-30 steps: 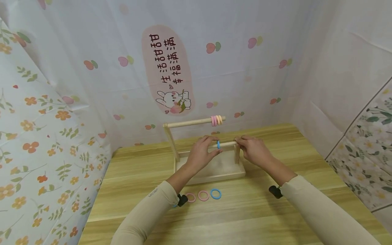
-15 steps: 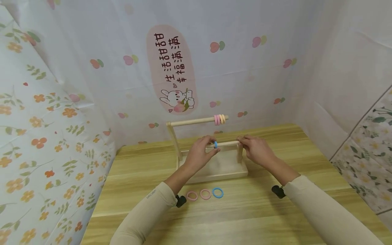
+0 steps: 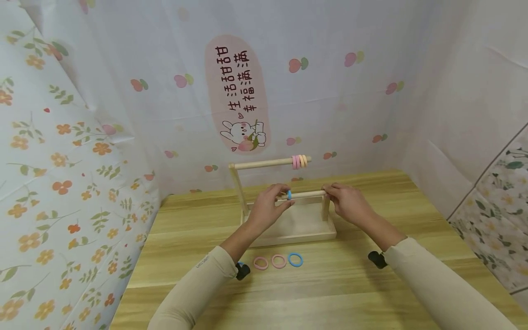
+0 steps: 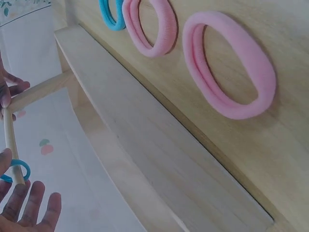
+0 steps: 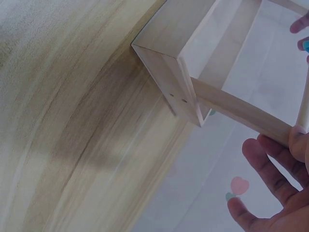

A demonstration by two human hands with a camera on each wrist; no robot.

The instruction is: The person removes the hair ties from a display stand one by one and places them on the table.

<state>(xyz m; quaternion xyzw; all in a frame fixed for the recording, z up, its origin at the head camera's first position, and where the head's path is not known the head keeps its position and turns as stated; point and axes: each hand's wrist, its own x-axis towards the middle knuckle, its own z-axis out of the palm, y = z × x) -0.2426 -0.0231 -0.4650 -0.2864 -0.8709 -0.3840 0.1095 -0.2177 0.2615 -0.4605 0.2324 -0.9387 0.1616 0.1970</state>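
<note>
Head view: the left hand (image 3: 265, 207) pinches a blue ring (image 3: 289, 195) around the lower rod (image 3: 308, 195) near its free end; the right hand (image 3: 347, 201) grips the other end at the wooden post (image 3: 326, 209); holding steady should help the ring slide

1 cartoon rabbit (image 3: 239, 132) on pale curtain (image 3: 321, 105) behind wood-grain table (image 3: 330, 293).

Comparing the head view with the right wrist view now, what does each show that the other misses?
Only the head view: pink bands and yellow bands on the upper bar, loose bands on the table, and the rabbit print.
Only the right wrist view: two dark dots on the tray's end panel.
Both: the right hand at the lower bar, and the blue band at the left hand.
</note>
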